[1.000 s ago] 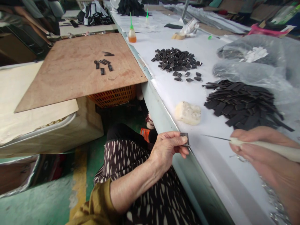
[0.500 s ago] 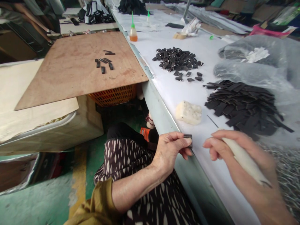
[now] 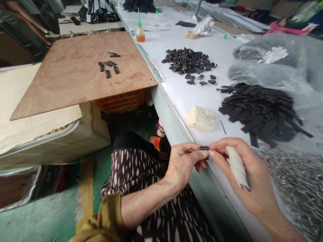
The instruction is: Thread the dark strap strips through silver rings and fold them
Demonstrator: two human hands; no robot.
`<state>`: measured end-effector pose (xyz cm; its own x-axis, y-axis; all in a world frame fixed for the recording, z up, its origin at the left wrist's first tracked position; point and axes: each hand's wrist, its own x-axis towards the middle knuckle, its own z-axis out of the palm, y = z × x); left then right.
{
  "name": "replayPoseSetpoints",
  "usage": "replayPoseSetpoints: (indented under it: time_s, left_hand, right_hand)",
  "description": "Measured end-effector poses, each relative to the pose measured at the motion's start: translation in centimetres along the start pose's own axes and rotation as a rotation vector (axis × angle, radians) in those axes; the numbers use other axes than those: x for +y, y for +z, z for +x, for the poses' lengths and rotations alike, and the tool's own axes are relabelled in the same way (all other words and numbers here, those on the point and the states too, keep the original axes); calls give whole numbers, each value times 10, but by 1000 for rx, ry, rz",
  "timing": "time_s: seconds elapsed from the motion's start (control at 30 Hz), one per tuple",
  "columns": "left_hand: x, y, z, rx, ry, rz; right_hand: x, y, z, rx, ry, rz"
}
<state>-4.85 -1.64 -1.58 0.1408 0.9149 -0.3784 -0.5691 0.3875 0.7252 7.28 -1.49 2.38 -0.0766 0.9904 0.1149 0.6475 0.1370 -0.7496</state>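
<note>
My left hand [image 3: 185,161] pinches a small folded black strip [image 3: 204,148] between thumb and fingers, at the table's near edge. My right hand [image 3: 248,171] is closed around an awl [image 3: 236,164] with a pale handle; its thin metal spike points up and away. The thumb and forefinger of that hand also meet at the strip's right end. Whether they grip it or only touch it is hard to tell. Just beyond my hands lies a pitted, off-white block [image 3: 201,118]. A heap of flat black strips [image 3: 259,107] lies to the right of it.
Shiny metal rings or links [image 3: 295,185] are heaped at the right. Farther back is a pile of black tabs with metal rings [image 3: 188,61]. A bottle of orange liquid [image 3: 140,34] stands near the left table edge. A wooden board [image 3: 83,74] carries several black pieces.
My right hand has moved left with the awl, bringing its fingertips to the strip in my left hand. The awl now stands more upright. My view has shifted slightly.
</note>
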Motion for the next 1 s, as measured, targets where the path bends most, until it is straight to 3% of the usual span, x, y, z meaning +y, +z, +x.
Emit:
replayPoseSetpoints:
  time_s: [0.2, 0.37, 0.53, 0.8, 1.0]
  left_hand:
    - [-5, -1, 2, 7, -16, -6]
    - [-5, -3, 3, -26, -48, -19]
    - [-4, -2, 3, -23, -76, -31]
    - [-9, 1, 0, -74, -76, -110]
    - [-5, 6, -6, -52, -36, -68]
  right_hand:
    - [-2, -5, 1, -49, 53, 71]
    - [-2, -7, 4, -110, 180, 106]
    - [1, -7, 6, -147, 192, 158]
    - [2, -7, 2, -18, 119, 121]
    - [2, -11, 2, -8, 106, 144]
